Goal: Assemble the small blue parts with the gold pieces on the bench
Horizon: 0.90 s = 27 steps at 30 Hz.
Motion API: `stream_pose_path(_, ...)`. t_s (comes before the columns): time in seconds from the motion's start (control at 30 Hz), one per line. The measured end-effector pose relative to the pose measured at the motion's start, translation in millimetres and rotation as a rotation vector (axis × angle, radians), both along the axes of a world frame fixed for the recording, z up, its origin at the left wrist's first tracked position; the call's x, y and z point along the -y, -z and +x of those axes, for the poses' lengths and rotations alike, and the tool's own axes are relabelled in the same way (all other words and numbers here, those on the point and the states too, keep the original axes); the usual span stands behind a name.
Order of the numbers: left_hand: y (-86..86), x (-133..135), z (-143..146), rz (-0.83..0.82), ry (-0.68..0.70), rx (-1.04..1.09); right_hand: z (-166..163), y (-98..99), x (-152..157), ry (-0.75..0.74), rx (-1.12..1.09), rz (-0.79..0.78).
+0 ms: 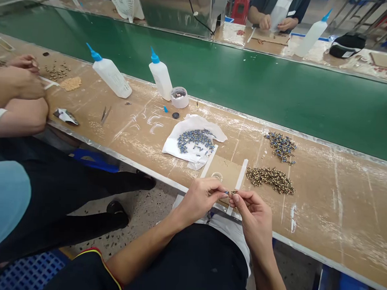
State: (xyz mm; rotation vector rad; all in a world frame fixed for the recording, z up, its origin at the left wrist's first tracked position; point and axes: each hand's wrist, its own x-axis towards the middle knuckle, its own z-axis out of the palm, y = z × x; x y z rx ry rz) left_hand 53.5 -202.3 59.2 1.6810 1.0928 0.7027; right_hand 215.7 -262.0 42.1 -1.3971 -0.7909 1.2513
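My left hand pinches a tiny blue part between thumb and forefinger. Close beside it, my right hand holds a tiny brass-coloured part at its fingertips. Both hands are over a cardboard piece edged with white tape strips, on which a small clear ring lies. Beyond my left hand, many small blue parts rest on a white paper sheet. To the right are a pile of brass-coloured parts and, behind it, a pile of blue-and-brass pieces.
Two white bottles with blue nozzles and a tape roll stand along the green belt. Tweezers lie farther left. A co-worker's arms rest at the left; another person's hands work across the belt.
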Motion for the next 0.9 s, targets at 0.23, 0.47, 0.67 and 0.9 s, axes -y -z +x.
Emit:
stream_pose_path(0.23, -0.2, 0.6, 1.8, 0.079, 0.047, -0.015, -2.7, -2.1, 0.6, -0.011, 0.037, 0.001)
stream_pose_path(0.47, -1.0, 1.7, 0.1, 0.163, 0.044, -0.041, -5.0, -1.4, 2.2, -0.031, 0.083, 0.038)
stream_pose_path(0.67, -4.1, 2.1, 1.3, 0.357, 0.084, -0.154, -5.1, -1.3, 2.3, -0.045, 0.118, 0.127)
stream_pose_path(0.9, -14.2, -3.7, 2.7, 0.477, 0.208, -0.249, 5.1, -6.9, -1.2, -0.156, 0.189, 0.232)
